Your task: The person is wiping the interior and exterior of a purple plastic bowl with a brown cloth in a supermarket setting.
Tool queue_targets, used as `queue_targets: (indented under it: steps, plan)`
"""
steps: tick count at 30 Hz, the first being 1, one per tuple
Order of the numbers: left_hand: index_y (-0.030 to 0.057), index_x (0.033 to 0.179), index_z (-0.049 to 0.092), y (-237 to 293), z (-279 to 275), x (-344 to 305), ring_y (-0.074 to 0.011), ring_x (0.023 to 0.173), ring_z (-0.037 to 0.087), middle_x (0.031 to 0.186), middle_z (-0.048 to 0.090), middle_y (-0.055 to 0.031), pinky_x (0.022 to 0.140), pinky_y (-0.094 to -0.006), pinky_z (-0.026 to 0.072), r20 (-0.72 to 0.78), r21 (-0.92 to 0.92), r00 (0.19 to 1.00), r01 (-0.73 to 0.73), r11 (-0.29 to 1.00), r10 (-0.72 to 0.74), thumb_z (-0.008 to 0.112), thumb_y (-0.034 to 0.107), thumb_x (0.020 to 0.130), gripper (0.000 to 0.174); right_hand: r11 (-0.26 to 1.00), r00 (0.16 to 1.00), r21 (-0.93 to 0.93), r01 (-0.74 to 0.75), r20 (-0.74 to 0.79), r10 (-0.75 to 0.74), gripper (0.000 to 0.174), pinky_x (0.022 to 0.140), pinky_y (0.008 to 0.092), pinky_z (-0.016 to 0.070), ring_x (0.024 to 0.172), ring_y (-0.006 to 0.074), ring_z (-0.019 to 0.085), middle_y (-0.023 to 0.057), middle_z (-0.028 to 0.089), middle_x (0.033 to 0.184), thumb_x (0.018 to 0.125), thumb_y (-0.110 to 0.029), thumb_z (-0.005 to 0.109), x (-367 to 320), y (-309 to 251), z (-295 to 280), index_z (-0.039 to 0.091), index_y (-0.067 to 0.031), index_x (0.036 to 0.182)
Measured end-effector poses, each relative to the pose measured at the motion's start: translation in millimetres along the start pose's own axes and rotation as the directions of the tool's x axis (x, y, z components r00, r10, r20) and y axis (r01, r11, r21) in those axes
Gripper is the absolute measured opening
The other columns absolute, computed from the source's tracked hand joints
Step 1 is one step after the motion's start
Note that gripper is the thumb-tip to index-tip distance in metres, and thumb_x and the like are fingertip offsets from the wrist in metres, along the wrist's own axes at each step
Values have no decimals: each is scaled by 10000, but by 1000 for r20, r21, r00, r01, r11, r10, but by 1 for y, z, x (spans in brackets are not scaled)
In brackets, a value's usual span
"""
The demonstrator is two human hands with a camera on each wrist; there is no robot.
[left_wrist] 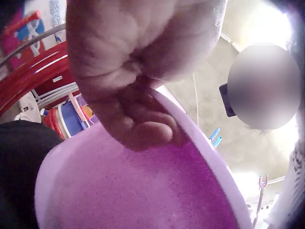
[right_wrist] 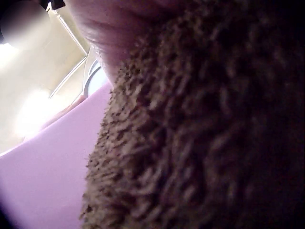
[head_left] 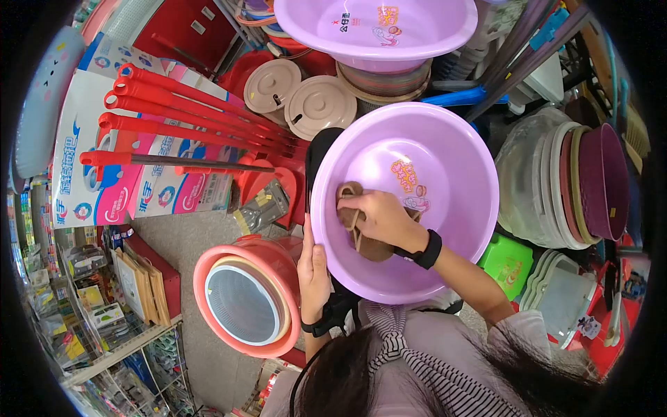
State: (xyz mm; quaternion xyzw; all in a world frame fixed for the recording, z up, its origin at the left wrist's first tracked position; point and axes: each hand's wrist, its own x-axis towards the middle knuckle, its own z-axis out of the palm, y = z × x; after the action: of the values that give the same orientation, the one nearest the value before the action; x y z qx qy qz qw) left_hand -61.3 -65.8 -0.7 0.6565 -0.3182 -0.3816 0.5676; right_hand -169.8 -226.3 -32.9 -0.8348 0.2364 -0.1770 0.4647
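A purple basin [head_left: 458, 174] stands in front of the person in the head view. Inside it, the right hand [head_left: 384, 221] grips a brown fuzzy cloth [head_left: 374, 249] near the basin's left side. The cloth [right_wrist: 157, 143] fills much of the right wrist view, with part of the palm above it. At the basin's left rim is the left hand [head_left: 315, 278], its fingers pointing up along the outer wall. In the left wrist view, the left hand [left_wrist: 138, 76] has its fingers bent over the rim of the basin [left_wrist: 119, 186].
Orange basins with a grey strainer [head_left: 242, 306] stand at lower left. Red poles [head_left: 187, 128] lean at upper left beside printed boxes [head_left: 97, 181]. Another purple basin [head_left: 410, 28] is at the top. Stacked tubs [head_left: 603, 184] and a green box [head_left: 505, 264] are at right.
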Motion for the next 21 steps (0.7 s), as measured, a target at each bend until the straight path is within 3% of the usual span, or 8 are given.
queue_targets:
  steps: [2, 5, 6, 8, 12, 14, 18, 21]
  plan:
    - [-25, 1470, 218, -8, 0, -2, -201, 1247, 442, 1431, 406, -177, 1026, -299, 340, -31, -13, 1000, 5, 1000, -5, 359, 290, 1028, 561, 999, 998, -11, -33, -50, 33, 281, 677, 437, 493, 722, 389, 602, 178, 645, 806, 709, -53, 601, 0, 4, 2, 657, -70, 984]
    - [-26, 1468, 223, -15, -7, -11, -211, 1269, 430, 1438, 399, -183, 1032, -300, 332, -39, -4, 999, 6, 1000, -6, 362, 271, 1026, 551, 980, 919, -166, -113, -392, 40, 313, 683, 435, 497, 791, 381, 611, 175, 652, 858, 717, 6, 572, 1, 10, -1, 641, -68, 1013]
    - [-26, 1468, 223, -15, -8, -15, -211, 1269, 430, 1438, 399, -183, 1032, -300, 332, -40, -2, 999, 11, 1000, -11, 362, 271, 1026, 551, 980, 920, -162, -115, -389, 44, 313, 683, 435, 497, 791, 381, 611, 175, 652, 858, 717, 6, 572, 2, 12, -11, 641, -68, 1013]
    - [-29, 1471, 203, -14, -8, -20, -215, 1313, 386, 1469, 354, -189, 1056, -298, 302, -20, 25, 998, 64, 998, -64, 359, 241, 1022, 546, 887, 884, -285, -363, -407, 231, 284, 684, 445, 498, 795, 379, 615, 194, 639, 818, 713, 18, 579, 2, 14, -36, 637, -56, 981]
    - [-58, 1477, 122, -14, -7, -23, -192, 1290, 380, 1478, 315, -151, 1048, -295, 315, -7, -41, 999, 42, 998, -43, 377, 250, 1026, 603, 743, 875, -538, -399, -464, 135, 143, 612, 429, 517, 720, 364, 641, 185, 624, 712, 709, 3, 604, -9, 23, -56, 626, -19, 849]
    - [-60, 1477, 112, -13, -7, -24, -195, 1302, 368, 1485, 305, -157, 1060, -299, 299, 15, -134, 998, 64, 989, -63, 385, 274, 1022, 627, 660, 861, -571, -488, -438, 257, 36, 609, 418, 521, 697, 348, 646, 175, 622, 692, 691, -1, 629, -15, 32, -60, 616, -17, 720]
    - [-62, 1476, 109, -7, -3, -25, -191, 1291, 380, 1480, 313, -154, 1055, -295, 305, 4, -79, 1000, 31, 996, -31, 394, 294, 1019, 646, 733, 915, -596, -328, -394, 89, 72, 596, 418, 516, 625, 348, 616, 170, 609, 687, 653, 6, 638, -15, 38, -56, 592, -31, 693]
    - [-65, 1475, 110, -4, -1, -23, -188, 1268, 402, 1468, 328, -147, 1035, -288, 329, 4, -109, 1000, 6, 994, -5, 399, 313, 1016, 661, 789, 919, -531, -309, -380, 104, 105, 625, 422, 515, 659, 347, 613, 175, 616, 720, 655, 10, 624, -4, 28, -39, 591, -24, 749]
